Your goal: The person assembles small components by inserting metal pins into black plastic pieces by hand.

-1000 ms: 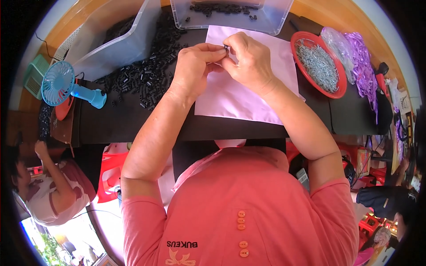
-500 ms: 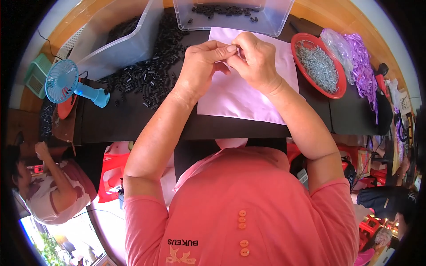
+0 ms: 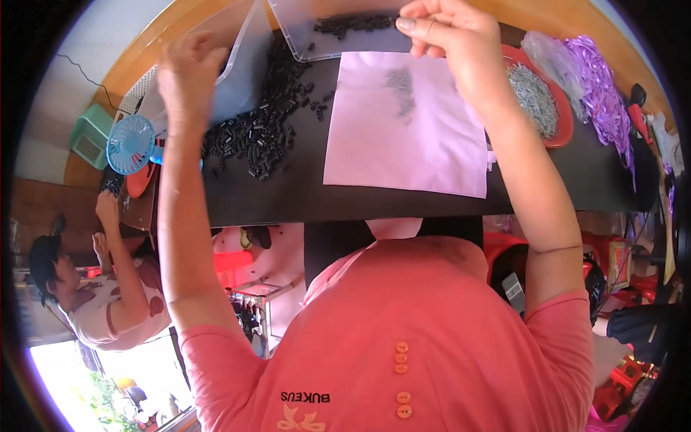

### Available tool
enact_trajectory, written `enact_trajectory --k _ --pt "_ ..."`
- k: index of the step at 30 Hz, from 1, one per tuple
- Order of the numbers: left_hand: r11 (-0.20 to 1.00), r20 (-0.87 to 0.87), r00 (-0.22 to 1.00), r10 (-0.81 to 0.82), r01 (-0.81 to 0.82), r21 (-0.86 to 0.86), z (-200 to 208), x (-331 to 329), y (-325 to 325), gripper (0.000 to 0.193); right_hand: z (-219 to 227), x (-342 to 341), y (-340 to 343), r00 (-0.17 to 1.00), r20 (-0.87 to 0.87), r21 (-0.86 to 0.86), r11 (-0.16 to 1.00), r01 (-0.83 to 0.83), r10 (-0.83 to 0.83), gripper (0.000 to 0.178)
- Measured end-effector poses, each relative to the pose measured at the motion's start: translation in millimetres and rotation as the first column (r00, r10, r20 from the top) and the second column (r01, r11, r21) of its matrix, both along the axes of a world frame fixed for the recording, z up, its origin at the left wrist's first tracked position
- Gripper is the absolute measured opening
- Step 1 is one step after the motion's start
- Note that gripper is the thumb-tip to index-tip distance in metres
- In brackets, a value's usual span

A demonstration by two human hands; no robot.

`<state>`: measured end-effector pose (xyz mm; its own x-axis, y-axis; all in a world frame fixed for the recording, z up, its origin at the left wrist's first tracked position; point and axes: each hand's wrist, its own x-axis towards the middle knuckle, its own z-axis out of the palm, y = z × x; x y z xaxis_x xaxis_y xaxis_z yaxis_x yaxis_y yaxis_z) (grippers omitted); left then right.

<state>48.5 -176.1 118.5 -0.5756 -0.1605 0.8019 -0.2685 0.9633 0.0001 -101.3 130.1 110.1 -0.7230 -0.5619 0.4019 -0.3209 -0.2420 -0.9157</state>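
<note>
My left hand [image 3: 188, 75] is raised at the left beside a clear plastic bin [image 3: 248, 43] and is smeared by motion, so I cannot make out its fingers. At the top my right hand [image 3: 464, 36] hovers beside a second clear bin [image 3: 290, 32], thumb and fingertips a little apart, with nothing visible between them. Below lies a pink cloth [image 3: 403, 162] with a grey smudge on its upper part. Many small black cylindrical pieces [image 3: 263, 137] are heaped on the dark table left of the cloth, and more black pieces [image 3: 353, 26] lie in the second bin.
A red bowl [image 3: 565, 126] of small silvery metal parts [image 3: 531, 101] stands right of my forearm. Beyond it are a clear plastic bag [image 3: 547, 57] and purple ribbon strips [image 3: 601, 93]. A blue fan [image 3: 131, 145] and green basket [image 3: 98, 137] stand left. Another person [image 3: 119, 309] sits lower left.
My hands were together over the cloth, fingertips touching. Now they are apart, the left moved left to the bin and the right up and right. The cloth's grey smudge has come into view.
</note>
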Motion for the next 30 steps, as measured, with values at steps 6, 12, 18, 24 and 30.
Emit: enact_trajectory --k 6,12,18,24,30 --pt "0.733 0.088 0.808 -0.582 0.475 0.487 -89 -73 109 0.012 -60 -32 6 0.999 0.041 -0.021 0.999 0.033 -0.032 0.011" --pt "0.876 0.38 0.826 -0.417 0.253 0.411 -131 -116 136 0.018 -77 -36 7 0.988 0.143 0.013 0.998 0.054 -0.055 0.008" --pt "0.609 0.182 0.848 -0.498 0.192 0.77 -124 -111 136 0.013 -73 -34 10 0.99 0.138 0.083 0.996 0.018 -0.029 0.008" --pt "-0.147 -0.207 0.797 -0.568 0.149 0.978 -77 -91 152 0.016 -77 -21 2 0.998 -0.062 0.046 0.999 0.003 0.0 0.008" --pt "-0.603 -0.485 0.727 -0.486 0.123 0.788 -83 -75 155 0.017 -80 -9 -3 0.997 0.047 0.004 0.998 -0.062 0.062 0.007"
